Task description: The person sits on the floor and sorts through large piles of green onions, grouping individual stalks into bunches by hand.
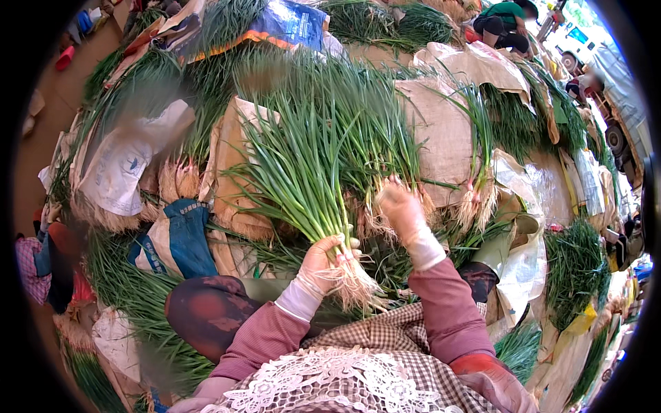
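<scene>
My left hand (321, 267), in a pale glove, is closed round the lower stems of a bunch of green garlic (296, 179). Its long flat leaves fan out away from me, and the pale stringy roots hang below my fingers. My right hand (402, 210), gloved too, is raised to the right of the bunch, by the root ends of a larger heap of green garlic (375, 131). Its fingers are smeared by motion, so whether they hold a stalk does not show.
A few loose stalks (474, 179) lie on tan sacking (437, 138) at the right. A blue and white sack (180, 237) and a white sack (124, 165) lie left. More greens surround my bent legs. A person in green (506, 24) crouches far right, near parked vehicles.
</scene>
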A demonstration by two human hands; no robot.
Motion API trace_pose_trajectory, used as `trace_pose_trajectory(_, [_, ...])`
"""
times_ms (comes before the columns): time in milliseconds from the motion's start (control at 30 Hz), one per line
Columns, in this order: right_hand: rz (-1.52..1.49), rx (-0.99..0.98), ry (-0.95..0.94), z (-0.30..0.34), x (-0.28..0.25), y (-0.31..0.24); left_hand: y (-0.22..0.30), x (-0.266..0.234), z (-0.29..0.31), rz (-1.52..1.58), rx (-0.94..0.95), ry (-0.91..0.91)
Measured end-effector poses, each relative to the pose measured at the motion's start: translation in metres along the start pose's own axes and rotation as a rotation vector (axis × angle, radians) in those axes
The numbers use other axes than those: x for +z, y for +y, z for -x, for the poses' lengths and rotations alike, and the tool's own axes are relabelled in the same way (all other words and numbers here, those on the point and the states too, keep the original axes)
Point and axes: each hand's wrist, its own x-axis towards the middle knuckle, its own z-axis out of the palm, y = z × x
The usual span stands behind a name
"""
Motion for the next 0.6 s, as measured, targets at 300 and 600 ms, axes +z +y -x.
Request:
trace_pose_trajectory(300, [-0.661, -0.208, -0.171, -0.05, -0.047, -0.01, 0.006, 0.052, 0.024, -0.218, 0.254, -0.401])
trace_pose_trajectory(600, [0.571, 0.07, -0.079, -0.039, 0.0, 0.012, 0.01, 0.032, 0.009, -0.064, 0.211, -0.069])
